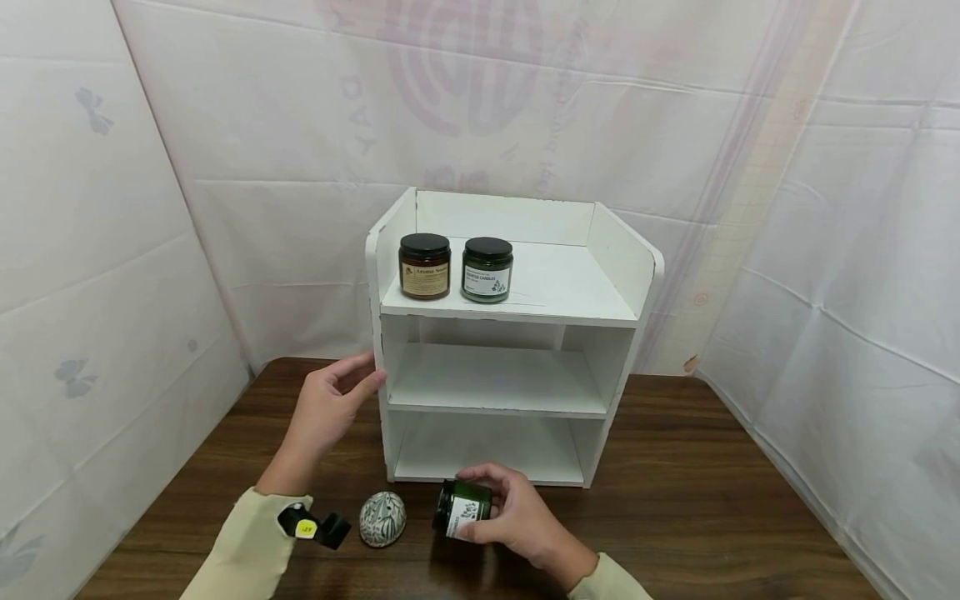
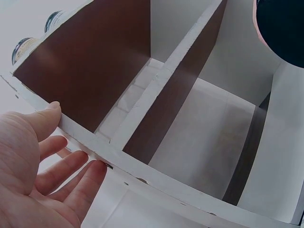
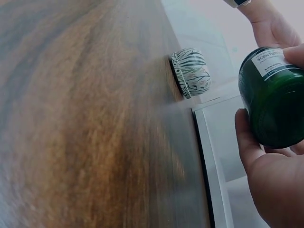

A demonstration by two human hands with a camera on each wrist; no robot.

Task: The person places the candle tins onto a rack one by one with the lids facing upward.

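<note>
Right hand [image 1: 517,518]: clamped round green jar [image 1: 476,493], thumb over white label [image 1: 462,510].
Green jar: tipped sideways in the grip, raised off dark wooden table [image 1: 712,467], in front of the lowest level of white shelf unit [image 1: 495,379]; black lid [image 1: 442,505] facing left.
Left hand [image 1: 330,404]: well apart from right hand; touching the shelf unit's left front edge, thumb and fairly straight fingers spread.
Patterned container [image 1: 382,519]: resting on table, left of green jar, near.
Top shelf: holding amber jar [image 1: 425,267] and second green jar [image 1: 487,271], both upright, near each other, black-lidded.
Backdrop [image 1: 285,125]: pale, faintly printed cloth.
</note>
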